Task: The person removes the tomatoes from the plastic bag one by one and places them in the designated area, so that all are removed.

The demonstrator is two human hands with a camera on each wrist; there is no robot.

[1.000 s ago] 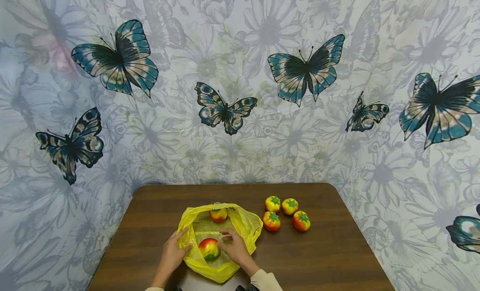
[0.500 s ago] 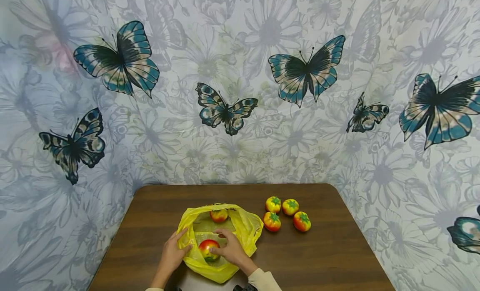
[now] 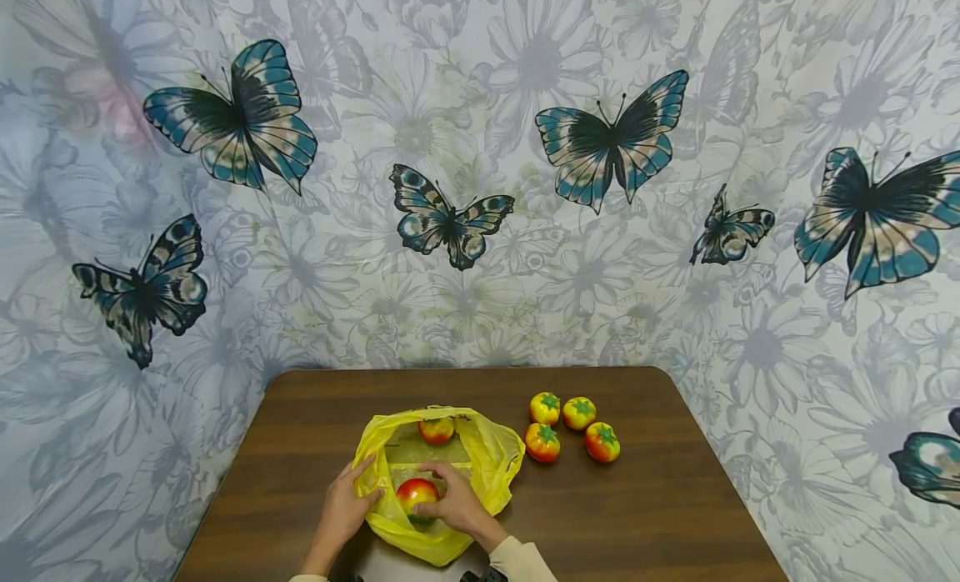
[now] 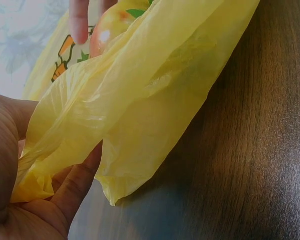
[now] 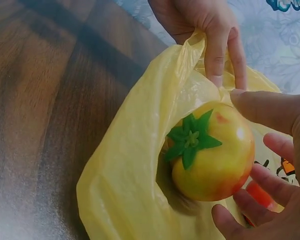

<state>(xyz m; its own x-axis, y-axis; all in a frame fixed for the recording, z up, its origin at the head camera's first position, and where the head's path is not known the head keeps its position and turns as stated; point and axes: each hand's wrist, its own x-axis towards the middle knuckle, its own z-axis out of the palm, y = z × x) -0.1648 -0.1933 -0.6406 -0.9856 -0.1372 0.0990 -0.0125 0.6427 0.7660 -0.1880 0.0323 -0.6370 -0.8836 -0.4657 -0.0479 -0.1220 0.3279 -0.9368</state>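
Note:
A yellow plastic bag (image 3: pixel 491 453) lies with its mouth wide on the table. My left hand (image 3: pixel 345 509) grips the bag's left edge, the film bunched between thumb and fingers in the left wrist view. Inside the mouth, on the near side, sits a red-yellow tomato (image 5: pixel 215 155) with a green star-shaped top. Around one side of it my right hand (image 3: pixel 459 503) reaches with spread fingers; thumb and fingertips are right at its skin. A second tomato (image 3: pixel 437 430) shows at the far side of the bag's mouth, partly covered by the rim.
Several more tomatoes (image 3: pixel 543 442) stand in a cluster on the brown wooden table (image 3: pixel 637 515), right of the bag. Behind the table's far edge hangs a floral wall covering (image 3: pixel 570 315) with printed butterflies.
My right hand has shifted left and a little down, from beside the near tomato to over its right side, its thumb now overlapping it. The left hand stays on the bag's edge.

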